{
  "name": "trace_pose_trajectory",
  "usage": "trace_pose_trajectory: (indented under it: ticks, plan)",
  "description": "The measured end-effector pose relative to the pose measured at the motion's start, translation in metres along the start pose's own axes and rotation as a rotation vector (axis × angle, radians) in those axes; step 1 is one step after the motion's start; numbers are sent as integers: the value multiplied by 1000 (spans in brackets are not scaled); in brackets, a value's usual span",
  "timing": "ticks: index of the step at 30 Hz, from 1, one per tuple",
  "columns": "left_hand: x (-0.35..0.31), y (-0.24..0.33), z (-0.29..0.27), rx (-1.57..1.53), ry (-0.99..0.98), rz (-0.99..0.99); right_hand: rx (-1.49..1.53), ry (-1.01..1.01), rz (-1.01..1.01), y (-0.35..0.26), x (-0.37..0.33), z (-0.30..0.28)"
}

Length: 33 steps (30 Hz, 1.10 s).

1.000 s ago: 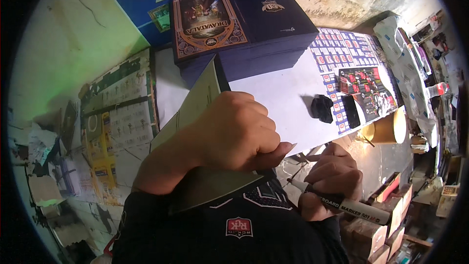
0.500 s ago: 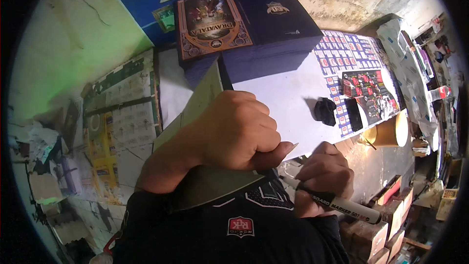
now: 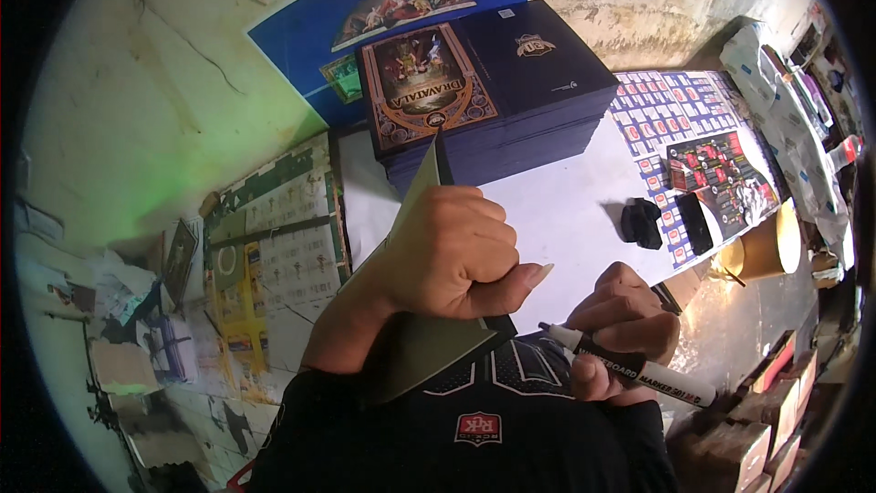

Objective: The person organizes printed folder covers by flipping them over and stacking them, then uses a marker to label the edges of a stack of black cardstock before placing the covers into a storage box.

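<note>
My left hand [image 3: 461, 251] is closed round a thin, stiff board [image 3: 429, 351], grey-green on the side toward me and dark along its edge. The board is tilted and rises past my knuckles toward a stack of dark blue printed covers [image 3: 520, 132]. A white and black whiteboard marker [image 3: 657, 374] is in my right hand [image 3: 630, 319], pinched between thumb and fingers. Its dark tip is uncapped and points left, close to the board's right edge. The board's far face is hidden from me.
The stack stands on a white tabletop sheet [image 3: 547, 210]. To its right lie a crumpled black cloth-like piece [image 3: 641, 223], a dark rectangular object [image 3: 694, 223] and colourful printed sheets [image 3: 721, 173]. A yellow cylindrical container [image 3: 776, 242] and cardboard boxes [image 3: 735, 452] are farther right.
The whole view has shifted, so the stack and table appear farther right and lower. The marker has rolled slightly in my right hand. Both hands keep their holds.
</note>
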<state>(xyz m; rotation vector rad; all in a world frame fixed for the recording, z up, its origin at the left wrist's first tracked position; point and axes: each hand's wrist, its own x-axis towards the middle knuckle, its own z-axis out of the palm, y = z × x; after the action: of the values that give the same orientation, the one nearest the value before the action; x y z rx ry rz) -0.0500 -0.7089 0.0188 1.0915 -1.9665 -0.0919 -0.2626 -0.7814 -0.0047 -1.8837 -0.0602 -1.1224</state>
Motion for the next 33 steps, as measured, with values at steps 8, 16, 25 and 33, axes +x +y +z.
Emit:
trace_pose_trajectory:
  ticks: [8,16,25,33]
  plan:
    - [-2,-2,1,-3,20,-20,-48,-18,-164,10,6,8]
    - [4,3,-21,54,47,-2,114,221,-8,19,2,15]
    - [40,-1,-83,-427,572,37,277,-183,229,45,-33,65]
    - [70,-2,-96,-256,814,266,132,-202,-23,46,-31,106]
